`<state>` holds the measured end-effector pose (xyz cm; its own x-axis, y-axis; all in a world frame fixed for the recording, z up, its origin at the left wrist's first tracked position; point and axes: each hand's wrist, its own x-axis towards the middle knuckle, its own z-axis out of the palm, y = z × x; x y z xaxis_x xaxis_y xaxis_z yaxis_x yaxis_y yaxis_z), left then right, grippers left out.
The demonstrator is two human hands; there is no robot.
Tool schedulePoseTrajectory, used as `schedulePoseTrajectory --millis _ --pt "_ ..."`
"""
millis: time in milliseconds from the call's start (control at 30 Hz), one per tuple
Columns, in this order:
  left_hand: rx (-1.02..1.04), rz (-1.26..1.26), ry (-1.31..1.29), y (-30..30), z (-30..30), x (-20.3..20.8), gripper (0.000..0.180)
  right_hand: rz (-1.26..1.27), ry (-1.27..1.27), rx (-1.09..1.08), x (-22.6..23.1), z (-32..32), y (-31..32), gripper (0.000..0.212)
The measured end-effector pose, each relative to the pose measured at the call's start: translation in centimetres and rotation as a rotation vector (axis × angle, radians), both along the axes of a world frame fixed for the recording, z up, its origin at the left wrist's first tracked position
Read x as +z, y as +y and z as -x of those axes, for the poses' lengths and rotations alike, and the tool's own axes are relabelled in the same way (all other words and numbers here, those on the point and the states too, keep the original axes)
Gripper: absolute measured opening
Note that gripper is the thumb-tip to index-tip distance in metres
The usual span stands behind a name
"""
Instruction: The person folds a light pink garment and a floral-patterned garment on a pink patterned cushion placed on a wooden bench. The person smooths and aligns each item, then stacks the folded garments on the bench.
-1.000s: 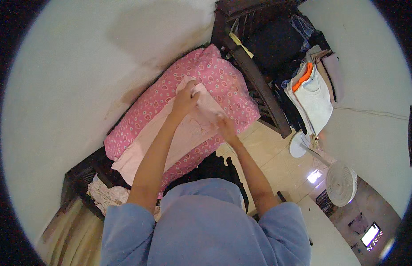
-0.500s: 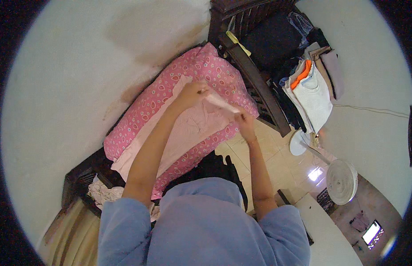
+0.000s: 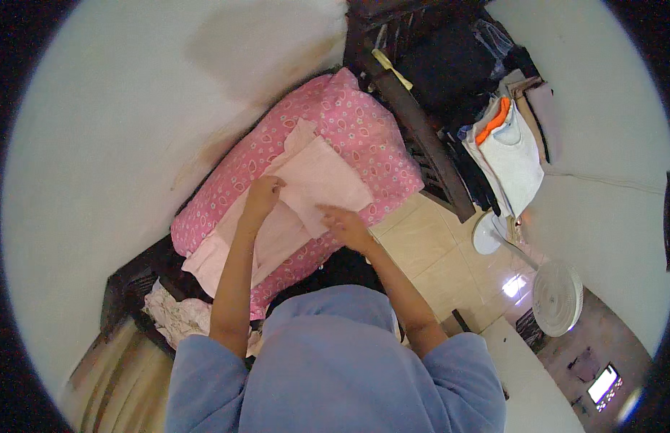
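A pale pink cloth [image 3: 325, 175], perhaps a garment, is spread on a pink patterned mattress [image 3: 389, 148]. Its far right part is folded over onto the rest, making a flat doubled flap. At the left corner of this flap rests my left hand [image 3: 263, 198], fingers curled in on the fabric. My right hand [image 3: 348, 229] lies over the flap's near edge with fingers extended and apart, touching or just above the cloth. Whether the cloth is a shirt or another item, I cannot tell.
Beyond the mattress's right end stands a dark wooden frame [image 3: 428, 141]. Folded clothes, including a white shirt [image 3: 515, 169], are stacked right of it. A white standing fan [image 3: 557, 298] is at the right. Crumpled floral cloth [image 3: 177, 315] lies at the lower left.
The raised edge of the pale pink cloth has come down toward me and lies folded over. Both hands moved nearer and lower; the right hand released its grip and its fingers spread.
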<state>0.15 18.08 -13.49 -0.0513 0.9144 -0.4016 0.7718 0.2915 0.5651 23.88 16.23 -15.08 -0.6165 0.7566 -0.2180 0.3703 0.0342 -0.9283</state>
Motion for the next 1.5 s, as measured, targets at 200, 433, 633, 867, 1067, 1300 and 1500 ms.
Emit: schedulePoseTrajectory --millis 200,433,633,867,1067,1300,1500 --pt "0.325 -0.232 0.121 -3.5 -7.8 -0.1 0.063 -0.304 -0.391 -0.344 -5.5 -0.6 6.0 0.041" --pt "0.552 -0.21 0.065 -5.8 -11.0 -3.9 0.057 0.438 -0.087 -0.012 -2.5 -0.5 10.4 0.048" --pt "0.709 -0.198 -0.262 -7.0 -9.0 -3.5 0.053 0.642 0.015 -0.102 4.3 3.7 6.7 0.046" --pt "0.717 -0.183 -0.323 -5.3 -11.0 -3.2 0.058 0.604 -0.078 -0.275 5.0 3.4 5.5 0.037" --pt "0.529 -0.152 0.01 -4.5 -12.6 -3.3 0.064 1.106 0.133 -0.482 -0.5 -1.2 8.8 0.03" --pt "0.662 -0.059 -0.127 -6.2 -12.3 -2.0 0.063 0.988 0.188 -0.445 -1.6 -1.1 8.6 0.036" --pt "1.051 -0.218 -1.319 -9.3 -8.1 -5.6 0.062 0.782 0.015 -0.097 6.3 10.0 1.2 0.041"
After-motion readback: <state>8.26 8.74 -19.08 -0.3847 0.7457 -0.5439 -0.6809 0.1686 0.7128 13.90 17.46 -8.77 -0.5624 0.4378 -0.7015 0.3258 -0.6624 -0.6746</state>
